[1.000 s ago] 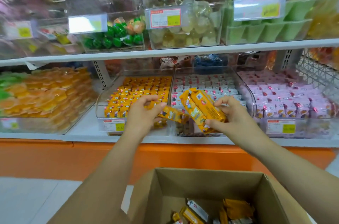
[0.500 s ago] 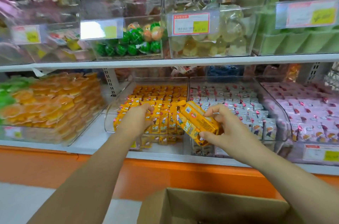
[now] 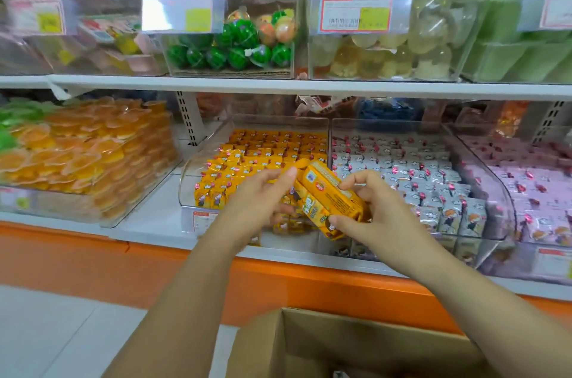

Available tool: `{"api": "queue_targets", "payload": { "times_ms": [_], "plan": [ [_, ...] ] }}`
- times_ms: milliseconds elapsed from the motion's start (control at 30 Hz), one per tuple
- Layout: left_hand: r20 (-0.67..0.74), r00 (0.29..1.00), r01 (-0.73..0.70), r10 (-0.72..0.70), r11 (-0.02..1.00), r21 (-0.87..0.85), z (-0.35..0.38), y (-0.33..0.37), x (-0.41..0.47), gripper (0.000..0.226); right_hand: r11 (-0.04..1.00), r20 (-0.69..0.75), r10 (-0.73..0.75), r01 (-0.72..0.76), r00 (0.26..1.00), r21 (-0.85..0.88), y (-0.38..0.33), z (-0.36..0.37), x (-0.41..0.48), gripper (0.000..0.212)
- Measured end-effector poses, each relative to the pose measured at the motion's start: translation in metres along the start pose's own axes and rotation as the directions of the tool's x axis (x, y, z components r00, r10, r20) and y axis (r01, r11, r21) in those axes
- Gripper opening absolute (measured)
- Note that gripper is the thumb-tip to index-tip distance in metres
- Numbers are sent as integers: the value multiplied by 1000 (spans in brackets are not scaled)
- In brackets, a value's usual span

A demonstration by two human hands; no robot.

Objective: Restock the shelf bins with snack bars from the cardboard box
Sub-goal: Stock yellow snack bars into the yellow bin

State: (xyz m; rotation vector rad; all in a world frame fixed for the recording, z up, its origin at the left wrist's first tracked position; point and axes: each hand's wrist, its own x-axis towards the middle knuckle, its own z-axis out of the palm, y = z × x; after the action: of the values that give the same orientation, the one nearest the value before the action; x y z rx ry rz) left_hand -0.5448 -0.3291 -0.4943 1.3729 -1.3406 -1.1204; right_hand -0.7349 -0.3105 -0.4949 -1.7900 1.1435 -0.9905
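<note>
Shop aisle, shelf bin [image 3: 192, 179] | right hand [image 3: 382, 218] clamps snack bars [image 3: 331, 198] | left hand [image 3: 257, 204] grip: can't tell | stack might spill if tugged

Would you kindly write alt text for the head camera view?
A person's right hand grips a stack of orange wrapped snack bars, the left hand touching it, in front of a clear plastic shelf bin of matching bars; a brown cardboard box sits below.
</note>
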Motion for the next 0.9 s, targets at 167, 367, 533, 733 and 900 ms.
{"api": "queue_targets", "payload": {
  "times_ms": [167, 367, 533, 733, 900],
  "plan": [
    [40, 999, 26, -15, 960, -277, -12, -11, 2, 38, 1000, -55, 9, -10, 998, -19, -2, 10, 2, 41],
    [-263, 946, -226, 190, 968, -113, -45, -15, 7, 21, 998, -246, 34, -46, 969, -44, -8, 6, 12, 25],
    [-305, 922, -266, 239, 963, -50, -50, -17, 20, 36, 998, -264, -18, -1, 964, -68, -24, 15, 33, 25],
    [-168, 948, -257, 269, 962, 90, -51, -19, 31, 16, 950, -46, 230, -214, 972, 227, -28, 25, 68, 26],
    [-113, 956, -244, 271, 948, 206, -49, -24, 37, 21, 921, 86, 278, -290, 957, 258, -30, 29, 79, 34]
  ]
}}
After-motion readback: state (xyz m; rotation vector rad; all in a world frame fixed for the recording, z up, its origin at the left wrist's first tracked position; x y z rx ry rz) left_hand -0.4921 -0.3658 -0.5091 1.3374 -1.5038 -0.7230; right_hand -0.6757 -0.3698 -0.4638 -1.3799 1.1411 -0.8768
